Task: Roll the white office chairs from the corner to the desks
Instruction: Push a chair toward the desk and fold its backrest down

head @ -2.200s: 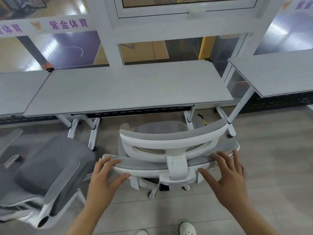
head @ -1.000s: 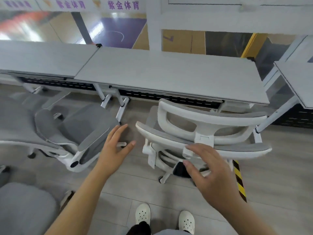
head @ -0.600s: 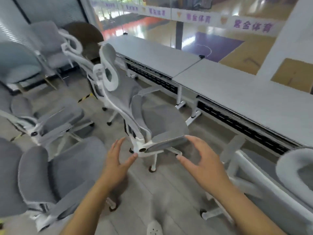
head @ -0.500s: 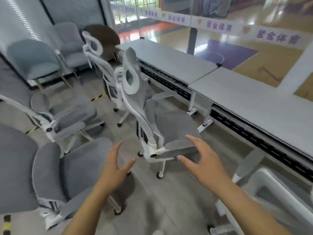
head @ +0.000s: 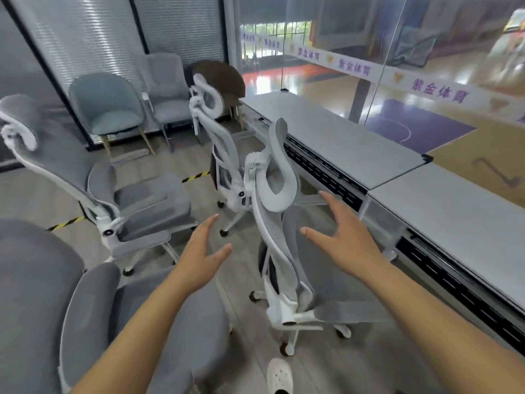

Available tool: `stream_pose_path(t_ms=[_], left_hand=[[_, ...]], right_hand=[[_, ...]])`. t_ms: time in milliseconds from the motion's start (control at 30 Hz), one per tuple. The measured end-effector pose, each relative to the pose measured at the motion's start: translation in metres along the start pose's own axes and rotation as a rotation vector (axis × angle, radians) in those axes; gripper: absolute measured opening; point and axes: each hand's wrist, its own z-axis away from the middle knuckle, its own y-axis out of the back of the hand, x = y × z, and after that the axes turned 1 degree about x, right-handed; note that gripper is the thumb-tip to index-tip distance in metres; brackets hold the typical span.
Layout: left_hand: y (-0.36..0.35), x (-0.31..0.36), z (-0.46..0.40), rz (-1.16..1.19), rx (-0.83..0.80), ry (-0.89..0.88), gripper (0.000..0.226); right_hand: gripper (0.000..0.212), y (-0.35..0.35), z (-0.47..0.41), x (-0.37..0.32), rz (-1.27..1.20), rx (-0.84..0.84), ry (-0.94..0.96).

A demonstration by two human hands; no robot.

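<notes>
Head view: four white office chairs [head: 272, 223], two empty hands [head: 345, 240].

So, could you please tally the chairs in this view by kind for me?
White office chairs: 4
Chairs on fixed legs by the wall: 3, one teal, one grey, one brown
Total: 7
</notes>
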Motion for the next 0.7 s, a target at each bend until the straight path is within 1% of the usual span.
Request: stream_pose_path(t_ms=[100, 200, 267, 300, 367, 400, 500, 633, 700], left_hand=[[0.000, 0.025, -0.071, -0.072, -0.041, 0.004, 0.072], [-0.006, 0.053, -0.147, -0.024, -0.118, 0.074, 0.077], [-0.013, 0.063, -0.196, -0.036, -0.166, 0.066, 0.084], [-0.016, 0.066, -0.218, -0.027, -0.190, 0.067, 0.085], [-0.021, 0.069, -0.256, -0.027, -0.252, 0.076, 0.082], [-0.023, 0.068, -0.271, -0.056, -0.283, 0.085, 0.077], [-0.019, 0.059, -0.299, -0.133, -0.324, 0.085, 0.050], [-0.010, 0.059, -0.305, -0.087, -0.420, 0.020, 0.015], [-0.007, 0.051, -0.309, -0.081, -0.470, 0.003, 0.016]], right_hand=[[0.085, 0.000, -0.072, -0.002, 0.018, -0.040, 0.025], [0.095, -0.002, -0.152, 0.001, 0.017, -0.083, -0.009], [0.102, -0.007, -0.194, 0.002, 0.008, -0.172, -0.046], [0.102, -0.011, -0.210, 0.003, -0.019, -0.240, -0.061], [0.093, -0.020, -0.231, 0.003, -0.046, -0.353, -0.052], [0.092, -0.023, -0.235, 0.004, -0.042, -0.376, -0.042], [0.106, -0.023, -0.238, 0.014, -0.067, -0.370, -0.051], [0.109, -0.009, -0.225, 0.029, -0.127, -0.424, -0.057], [0.107, 0.001, -0.215, 0.036, -0.157, -0.461, -0.062]])
